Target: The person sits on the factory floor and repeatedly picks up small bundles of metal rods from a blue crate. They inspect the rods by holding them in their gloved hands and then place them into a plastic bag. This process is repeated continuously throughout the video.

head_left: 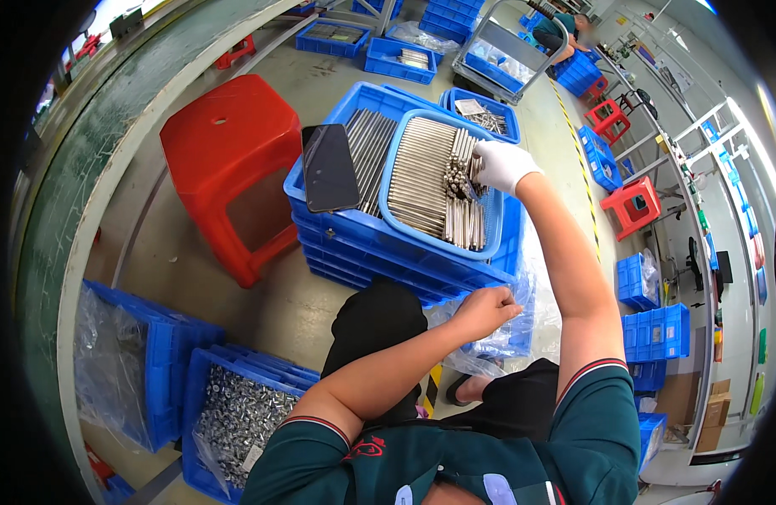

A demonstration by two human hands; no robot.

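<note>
Conveniently, stacked crates [362, 255] seemingly raise the upper-centre basket [494, 220] of metal rods [419, 174] to the right hand [506, 166], its grip impossible to tell, the left hand [487, 314] curled closed.

The left hand [487, 313] curls inward, elbow bent; the gloved right hand [506, 166] extends forward.

Five red plastic stools [243, 139] show: one at ten o'clock, one at eleven, two at two, one near three. Two hands appear: left hand [485, 313] at four, gloved right hand [507, 165] at two. One smartphone [330, 172] sits at eleven; one light-blue basket [492, 220], one trolley [486, 82] and one co-worker [557, 27], toward one.
</note>
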